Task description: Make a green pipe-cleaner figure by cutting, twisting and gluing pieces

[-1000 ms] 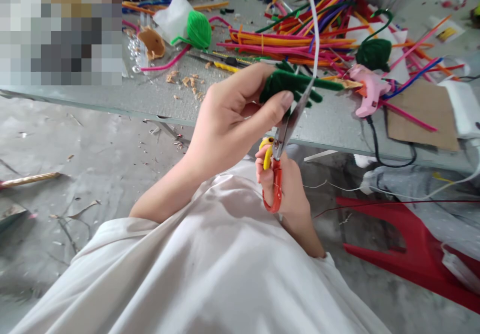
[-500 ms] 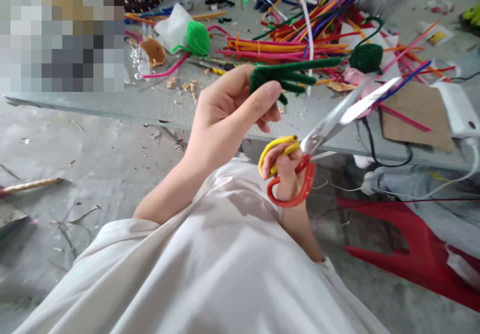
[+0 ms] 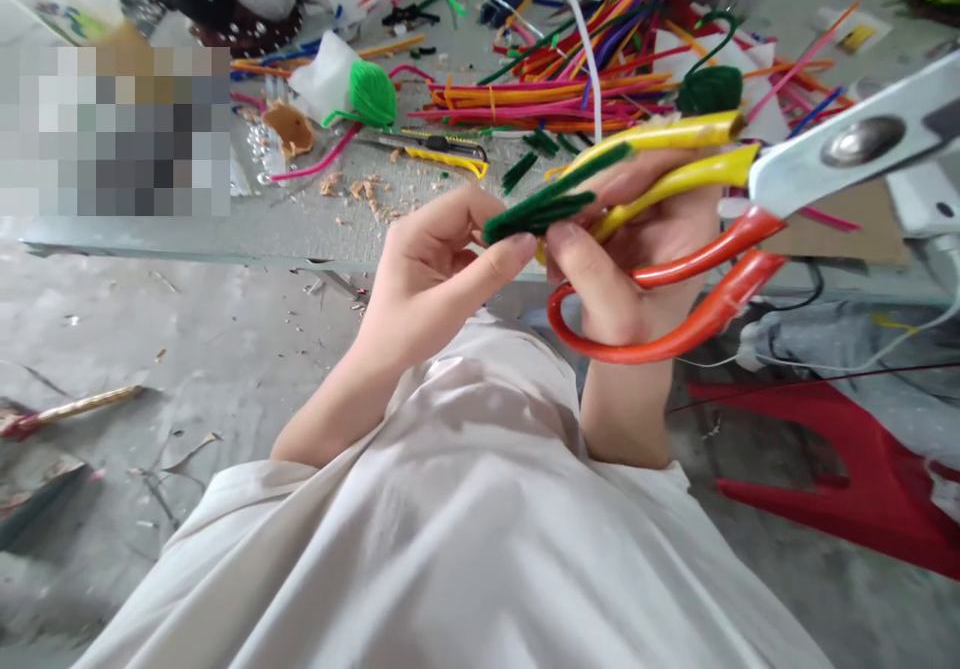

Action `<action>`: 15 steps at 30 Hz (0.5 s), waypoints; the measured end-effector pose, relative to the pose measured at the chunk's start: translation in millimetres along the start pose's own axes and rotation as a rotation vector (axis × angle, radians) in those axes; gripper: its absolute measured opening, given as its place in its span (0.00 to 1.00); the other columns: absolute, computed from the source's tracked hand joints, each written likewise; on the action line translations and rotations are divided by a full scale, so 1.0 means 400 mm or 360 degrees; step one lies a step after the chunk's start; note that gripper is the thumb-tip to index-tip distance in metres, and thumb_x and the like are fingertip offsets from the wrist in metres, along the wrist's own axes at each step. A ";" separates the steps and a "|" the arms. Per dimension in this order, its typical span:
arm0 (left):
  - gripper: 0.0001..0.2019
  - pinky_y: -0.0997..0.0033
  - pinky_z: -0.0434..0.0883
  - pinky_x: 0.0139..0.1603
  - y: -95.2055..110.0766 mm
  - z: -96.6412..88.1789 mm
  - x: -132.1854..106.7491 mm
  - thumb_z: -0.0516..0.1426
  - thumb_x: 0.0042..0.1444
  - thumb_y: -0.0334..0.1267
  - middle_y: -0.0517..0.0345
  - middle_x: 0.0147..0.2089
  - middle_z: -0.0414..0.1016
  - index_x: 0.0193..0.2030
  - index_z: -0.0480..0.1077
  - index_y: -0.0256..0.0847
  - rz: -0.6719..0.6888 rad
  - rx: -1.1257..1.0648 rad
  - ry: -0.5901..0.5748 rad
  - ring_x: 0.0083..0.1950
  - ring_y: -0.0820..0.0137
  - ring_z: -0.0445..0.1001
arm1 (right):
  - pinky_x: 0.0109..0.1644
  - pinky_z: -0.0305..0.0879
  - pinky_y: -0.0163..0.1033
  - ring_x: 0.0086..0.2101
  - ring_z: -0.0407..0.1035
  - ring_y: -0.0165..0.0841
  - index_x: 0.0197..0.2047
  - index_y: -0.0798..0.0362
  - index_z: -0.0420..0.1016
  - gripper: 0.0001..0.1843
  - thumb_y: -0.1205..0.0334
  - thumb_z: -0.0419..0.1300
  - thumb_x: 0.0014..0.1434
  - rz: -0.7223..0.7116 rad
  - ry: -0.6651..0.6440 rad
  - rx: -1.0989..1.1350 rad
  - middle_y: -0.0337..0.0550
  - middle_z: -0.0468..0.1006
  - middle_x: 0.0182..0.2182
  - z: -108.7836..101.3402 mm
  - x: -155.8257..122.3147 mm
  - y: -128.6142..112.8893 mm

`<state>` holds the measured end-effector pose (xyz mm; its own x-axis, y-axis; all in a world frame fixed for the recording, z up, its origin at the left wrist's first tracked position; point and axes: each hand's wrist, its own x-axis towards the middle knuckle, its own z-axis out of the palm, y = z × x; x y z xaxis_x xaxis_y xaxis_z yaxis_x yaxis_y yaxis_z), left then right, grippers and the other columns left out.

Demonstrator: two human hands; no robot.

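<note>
My left hand pinches a folded dark green pipe-cleaner piece between thumb and fingers, held up in front of the table edge. My right hand has its fingers through the yellow and orange loops of a pair of scissors, whose blades point right and are close to the camera. The right thumb and forefinger also touch the green piece's end.
A grey table holds a heap of coloured pipe cleaners, a bright green wound ball, a dark green ball, a yellow utility knife, brown scraps and cardboard. A red plastic stool lies on the floor at right.
The right hand rose with the scissors from below the table edge up to the green piece, and now touches it. The camera tilted closer to the hands.
</note>
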<state>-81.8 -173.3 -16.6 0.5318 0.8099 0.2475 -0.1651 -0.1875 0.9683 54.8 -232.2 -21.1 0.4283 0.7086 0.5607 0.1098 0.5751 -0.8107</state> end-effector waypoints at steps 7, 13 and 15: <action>0.08 0.72 0.70 0.30 0.011 -0.037 0.029 0.69 0.52 0.45 0.54 0.40 0.78 0.35 0.79 0.46 0.0216 0.0319 -0.0187 0.42 0.67 0.75 | 0.40 0.72 0.36 0.33 0.72 0.26 0.36 0.48 0.70 0.11 0.71 0.65 0.53 0.0270 -0.0568 -0.0310 0.32 0.73 0.33 -0.078 0.074 -0.039; 0.09 0.74 0.62 0.21 -0.009 -0.026 0.045 0.69 0.53 0.44 0.59 0.28 0.75 0.34 0.78 0.43 0.0097 0.0178 -0.0154 0.27 0.74 0.70 | 0.37 0.66 0.35 0.33 0.71 0.24 0.39 0.50 0.69 0.10 0.70 0.65 0.57 0.0223 -0.0542 -0.0400 0.34 0.74 0.36 -0.068 0.101 -0.046; 0.11 0.75 0.60 0.19 -0.022 -0.017 0.046 0.70 0.51 0.46 0.62 0.27 0.73 0.33 0.76 0.43 0.0110 0.0057 -0.0032 0.23 0.78 0.67 | 0.31 0.62 0.35 0.28 0.68 0.24 0.37 0.49 0.68 0.08 0.61 0.65 0.61 0.0123 -0.0188 -0.0518 0.35 0.72 0.34 -0.066 0.070 -0.048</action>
<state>-76.3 -153.1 -20.7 0.5370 0.7829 0.3140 -0.1722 -0.2627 0.9494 88.3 -234.1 5.8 0.3419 0.7983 0.4959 0.3695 0.3710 -0.8520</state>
